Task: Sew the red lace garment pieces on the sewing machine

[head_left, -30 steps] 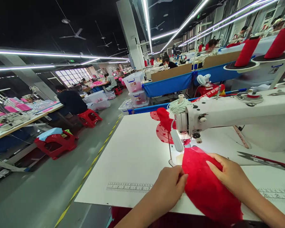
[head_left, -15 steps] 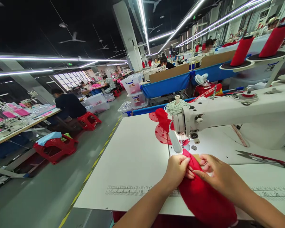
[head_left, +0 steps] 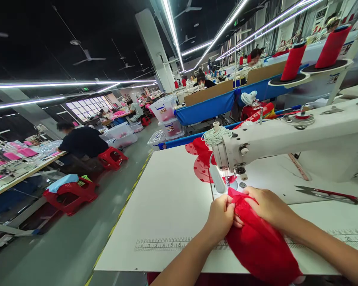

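Head view, the only view. At lower centre of the frame, the left hand (head_left: pixel 222 216) and the right hand (head_left: pixel 267 206) meet on a piece of red fabric (head_left: pixel 259 246), whose leading corner lies just in front of the presser foot of the white sewing machine (head_left: pixel 286 139); the rest of the cloth trails toward the lower right edge of the frame and over the near edge of the bench (head_left: pixel 167 206). The left hand is closed, its fingertips pinching the cloth's left edge; the right hand lies partly curled over the fold, fingers pressing and gripping the cloth from the other side. The needle area (head_left: pixel 231 180) sits just above the two hands, lit by the machine's lamp. To do this step well, judging from the layout, the edges should be held matched and flat between both hands, the corner slid squarely under the foot, and the fingertips kept to either side of the needle line rather than in front of it; the printed ruler (head_left: pixel 164 244) along the bench's near edge offers a straight reference. Red pieces (head_left: pixel 201 163) lie behind the machine head at centre frame. Thread snips (head_left: pixel 328 194) rest on the bench at right, well apart from the hands. Two red thread cones (head_left: pixel 313 53) stand at upper right. Another person (head_left: pixel 80 143) sits at a bench at left.
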A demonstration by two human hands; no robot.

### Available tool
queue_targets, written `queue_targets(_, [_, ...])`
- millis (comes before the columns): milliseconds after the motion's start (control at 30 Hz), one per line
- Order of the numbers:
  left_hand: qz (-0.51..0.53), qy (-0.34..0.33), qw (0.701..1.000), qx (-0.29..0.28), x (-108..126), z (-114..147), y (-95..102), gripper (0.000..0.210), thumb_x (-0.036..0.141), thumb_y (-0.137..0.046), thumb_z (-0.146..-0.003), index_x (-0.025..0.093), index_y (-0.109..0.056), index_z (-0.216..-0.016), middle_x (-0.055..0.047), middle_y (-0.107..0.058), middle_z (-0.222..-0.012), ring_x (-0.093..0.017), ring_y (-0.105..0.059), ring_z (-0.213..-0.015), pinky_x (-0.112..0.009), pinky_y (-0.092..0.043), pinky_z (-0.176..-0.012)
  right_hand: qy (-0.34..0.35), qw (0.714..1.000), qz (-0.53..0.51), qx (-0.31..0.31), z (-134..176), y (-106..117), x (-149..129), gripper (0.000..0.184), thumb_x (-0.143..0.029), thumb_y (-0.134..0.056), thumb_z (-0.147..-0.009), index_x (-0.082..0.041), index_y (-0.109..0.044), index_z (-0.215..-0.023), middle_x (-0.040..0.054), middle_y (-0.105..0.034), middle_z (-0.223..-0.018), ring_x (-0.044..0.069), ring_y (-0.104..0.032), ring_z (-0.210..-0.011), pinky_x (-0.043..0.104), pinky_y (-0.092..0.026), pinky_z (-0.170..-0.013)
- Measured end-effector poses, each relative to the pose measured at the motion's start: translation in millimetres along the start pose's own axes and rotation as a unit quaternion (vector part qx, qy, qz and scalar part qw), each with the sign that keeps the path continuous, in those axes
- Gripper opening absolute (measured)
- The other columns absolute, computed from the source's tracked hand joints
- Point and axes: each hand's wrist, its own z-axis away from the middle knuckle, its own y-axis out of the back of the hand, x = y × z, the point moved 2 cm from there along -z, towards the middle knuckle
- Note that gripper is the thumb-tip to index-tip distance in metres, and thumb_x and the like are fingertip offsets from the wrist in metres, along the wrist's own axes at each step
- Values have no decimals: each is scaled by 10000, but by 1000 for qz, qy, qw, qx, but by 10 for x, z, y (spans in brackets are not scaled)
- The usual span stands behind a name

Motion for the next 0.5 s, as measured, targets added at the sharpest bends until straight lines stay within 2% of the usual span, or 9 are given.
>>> queue_targets(100, [3,-2,1000,15,24,15,8,210,306,-497,-827,234,-376,-983,94,-524,-544,-165,-600,-444,-287,-519,-496,-12,999,45,20,-33,45,77,324,-146,-306,-871,-178,-595,-1014,133,-694,-928,248,-646,-695,301,-374,-518])
queue_targets(167, [0,-6,1000,15,39,22,12,273,299,-491,-820,233,-368,-1055,103,-518,-546,-162,-591,-427,-280,-519,-474,28,998,53,23,-13,55,67,333,-137,-303,-887,-196,-581,-1059,133,-659,-1066,232,-644,-796,299,-407,-570])
queue_targets(267, [-12,1,1000,3,37,16,9,120,279,-451,-825,235,-429,-935,84,-511,-458,-159,-574,-397,-262,-500,-451,97,994,56,3,44,25,12,244,-163,-350,-896,-232,-572,-822,60,-628,-914,180,-605,-726,274,-418,-589])
queue_targets(333, [-18,10,1000,4,23,8,7,29,260,-434,-824,241,-436,-844,71,-509,-417,-160,-575,-392,-256,-493,-450,91,993,73,14,64,8,3,276,-152,-323,-891,-224,-532,-725,61,-571,-788,179,-554,-615,280,-365,-514])
queue_targets(400, [-22,15,1000,12,12,5,7,13,232,-433,-815,244,-438,-820,69,-517,-409,-162,-579,-398,-254,-489,-449,91,992,80,25,71,-2,-4,288,-140,-311,-891,-221,-547,-747,57,-548,-763,178,-531,-590,281,-338,-497])
queue_targets(500, [-29,17,999,25,25,18,4,73,174,-421,-805,246,-433,-798,69,-534,-420,-161,-589,-421,-253,-490,-464,126,989,74,23,74,-5,-45,196,-153,-409,-852,-236,-570,-775,28,-541,-731,173,-515,-600,274,-344,-514])
